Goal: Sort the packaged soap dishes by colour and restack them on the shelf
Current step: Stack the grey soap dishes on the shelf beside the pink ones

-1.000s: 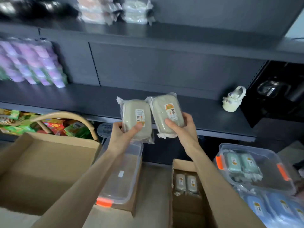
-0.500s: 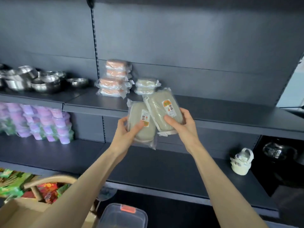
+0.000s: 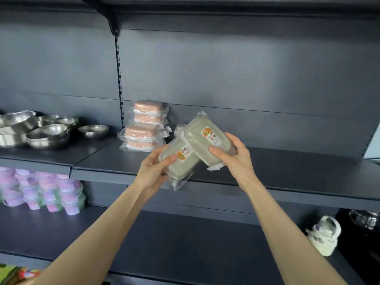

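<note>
My left hand (image 3: 153, 169) grips one beige packaged soap dish (image 3: 181, 161) in clear wrap with an orange label. My right hand (image 3: 234, 156) grips a second beige packaged soap dish (image 3: 205, 140), tilted and overlapping the top of the first. Both dishes hover over the front of the dark middle shelf (image 3: 287, 167). A stack of pink packaged soap dishes (image 3: 145, 125) stands on that shelf just to the left. A pale package behind the held dishes is mostly hidden.
Steel bowls (image 3: 41, 130) crowd the middle shelf at far left. Pink and purple lidded tubs (image 3: 41, 192) are stacked on the lower shelf at left. A small white teapot-shaped item (image 3: 324, 235) sits on the lower shelf at right, beside dark cookware (image 3: 366, 219).
Both hands have lifted the two beige dishes from box height up to the middle shelf. The view has tilted upward, and the dishes now overlap and lean to the right.
</note>
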The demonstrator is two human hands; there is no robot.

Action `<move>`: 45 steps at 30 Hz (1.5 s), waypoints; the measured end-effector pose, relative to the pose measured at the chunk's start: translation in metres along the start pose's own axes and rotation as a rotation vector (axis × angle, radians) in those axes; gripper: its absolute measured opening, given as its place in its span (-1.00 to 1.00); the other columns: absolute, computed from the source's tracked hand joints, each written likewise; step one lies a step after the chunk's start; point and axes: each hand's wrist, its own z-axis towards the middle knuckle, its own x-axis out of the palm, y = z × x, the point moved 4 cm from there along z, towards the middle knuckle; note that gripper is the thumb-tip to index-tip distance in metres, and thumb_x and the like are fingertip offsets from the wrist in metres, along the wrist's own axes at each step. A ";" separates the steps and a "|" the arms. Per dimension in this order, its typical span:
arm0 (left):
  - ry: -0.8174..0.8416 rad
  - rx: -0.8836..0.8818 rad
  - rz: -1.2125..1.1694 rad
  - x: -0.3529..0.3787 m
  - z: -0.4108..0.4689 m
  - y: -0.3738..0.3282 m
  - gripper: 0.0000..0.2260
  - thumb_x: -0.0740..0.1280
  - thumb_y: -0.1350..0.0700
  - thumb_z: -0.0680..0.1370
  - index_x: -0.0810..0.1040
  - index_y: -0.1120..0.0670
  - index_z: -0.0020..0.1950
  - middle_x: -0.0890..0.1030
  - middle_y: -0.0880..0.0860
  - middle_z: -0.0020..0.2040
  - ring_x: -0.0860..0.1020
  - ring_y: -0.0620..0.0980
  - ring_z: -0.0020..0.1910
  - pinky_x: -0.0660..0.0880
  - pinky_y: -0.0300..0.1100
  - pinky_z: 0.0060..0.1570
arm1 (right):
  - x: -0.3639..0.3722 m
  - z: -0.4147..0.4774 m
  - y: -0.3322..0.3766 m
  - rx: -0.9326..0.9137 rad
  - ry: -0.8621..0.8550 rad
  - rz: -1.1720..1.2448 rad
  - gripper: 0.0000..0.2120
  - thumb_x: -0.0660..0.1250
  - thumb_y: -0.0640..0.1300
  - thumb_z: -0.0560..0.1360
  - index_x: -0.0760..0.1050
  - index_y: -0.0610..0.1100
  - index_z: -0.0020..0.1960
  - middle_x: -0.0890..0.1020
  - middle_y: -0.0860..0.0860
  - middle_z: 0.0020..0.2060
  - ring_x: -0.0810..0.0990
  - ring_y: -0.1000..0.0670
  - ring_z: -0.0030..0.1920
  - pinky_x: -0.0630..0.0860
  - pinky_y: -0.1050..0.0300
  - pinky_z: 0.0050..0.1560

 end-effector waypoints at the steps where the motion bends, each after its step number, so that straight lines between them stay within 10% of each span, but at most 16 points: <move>1: 0.011 -0.009 0.005 -0.002 0.007 -0.001 -0.64 0.42 0.21 0.42 0.47 0.00 0.18 0.65 0.08 0.05 0.66 0.02 -0.14 0.59 -0.08 -0.28 | 0.003 0.004 0.000 -0.016 -0.020 0.015 -0.39 0.58 -0.10 0.32 0.42 0.08 0.30 0.51 0.04 0.25 0.56 0.15 0.17 0.54 0.18 0.18; 7: 0.072 -0.022 0.066 -0.005 0.054 0.002 -0.86 0.25 0.14 0.60 0.35 -0.06 0.08 0.57 0.07 0.10 0.60 -0.03 -0.13 0.57 -0.11 -0.31 | 0.022 0.036 -0.009 -0.111 -0.094 -0.073 -0.55 0.47 -0.09 0.46 0.45 0.07 0.30 0.43 -0.02 0.30 0.52 0.11 0.19 0.53 0.19 0.17; 13: 0.126 0.062 0.085 -0.007 0.109 0.002 -0.29 0.52 0.32 0.17 0.30 0.06 0.24 0.59 0.10 0.08 0.66 -0.05 -0.04 0.58 -0.23 -0.15 | 0.027 0.092 -0.026 -0.081 -0.001 -0.148 -0.43 0.52 0.01 0.38 0.40 0.16 0.32 0.28 0.09 0.25 0.38 0.19 0.24 0.39 0.24 0.26; 25: 0.022 0.092 0.038 0.001 0.224 -0.010 -0.36 0.55 0.26 0.15 0.40 0.12 0.16 0.70 0.10 -0.12 0.68 0.05 -0.14 0.58 -0.22 -0.23 | 0.019 0.206 -0.042 -0.164 0.021 -0.246 -0.36 0.60 -0.14 0.29 0.41 0.12 0.27 0.35 0.09 0.22 0.41 0.34 0.08 0.38 0.60 -0.09; 30: 0.018 0.076 0.229 0.002 0.255 -0.001 -0.26 0.57 0.13 0.18 0.34 0.22 0.28 0.61 0.12 0.09 0.64 0.04 0.02 0.58 -0.18 -0.07 | 0.024 0.234 -0.066 -0.123 -0.019 -0.236 -0.39 0.59 -0.13 0.30 0.43 0.08 0.26 0.36 0.05 0.17 0.44 0.32 0.01 0.37 0.61 -0.15; 40: -0.058 0.216 0.893 -0.013 0.292 0.007 -0.14 0.63 0.09 0.23 0.30 0.14 0.44 0.34 0.04 0.27 0.42 0.01 0.24 0.31 -0.10 0.38 | 0.036 0.265 -0.083 -0.107 -0.017 -0.292 -0.34 0.58 -0.08 0.33 0.42 0.08 0.37 0.29 0.06 0.16 0.39 0.32 0.03 0.35 0.44 0.09; 45: -0.141 0.226 0.829 -0.018 0.304 0.017 -0.31 0.58 0.12 0.32 0.33 0.15 0.35 0.48 -0.05 0.14 0.44 -0.11 0.08 0.33 -0.32 0.09 | 0.042 0.279 -0.078 -0.143 -0.001 -0.338 -0.43 0.56 -0.15 0.35 0.48 0.03 0.31 0.45 0.04 0.21 0.47 0.09 0.18 0.42 0.09 0.31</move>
